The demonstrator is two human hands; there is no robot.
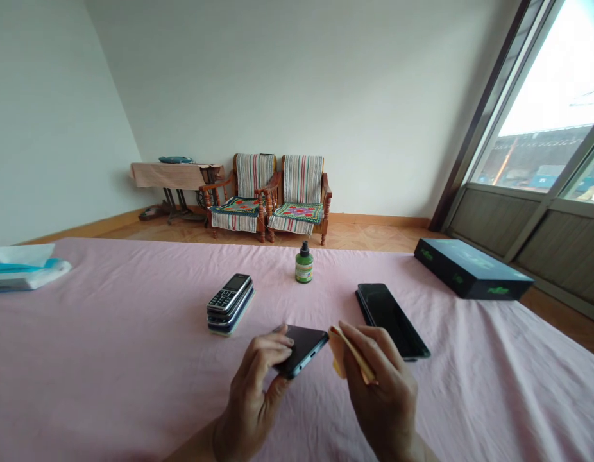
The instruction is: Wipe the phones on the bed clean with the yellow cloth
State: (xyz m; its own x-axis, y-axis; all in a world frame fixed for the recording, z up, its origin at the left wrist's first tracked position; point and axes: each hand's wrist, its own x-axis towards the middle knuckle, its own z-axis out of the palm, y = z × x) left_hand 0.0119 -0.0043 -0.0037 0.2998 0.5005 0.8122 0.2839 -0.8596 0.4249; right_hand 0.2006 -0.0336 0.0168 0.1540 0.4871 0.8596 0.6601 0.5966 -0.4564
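Observation:
My left hand [254, 385] grips a dark smartphone [304, 347] by its left side, tilted above the pink cloth, its edge with a port facing me. Just right of the phone, my right hand [381, 378] is closed on a folded yellow cloth [353, 356], which is near the phone's right corner. Beyond my left hand stands a stack of phones with a silver keypad phone [230, 294] on top. A black smartphone [392, 319] lies on another dark device, beyond my right hand.
A green spray bottle [304, 264] stands at the middle back of the pink-covered surface [133, 359]. At the far right is a black box [473, 268]. A tissue pack [25, 269] lies at the left edge. Two wooden chairs stand by the wall.

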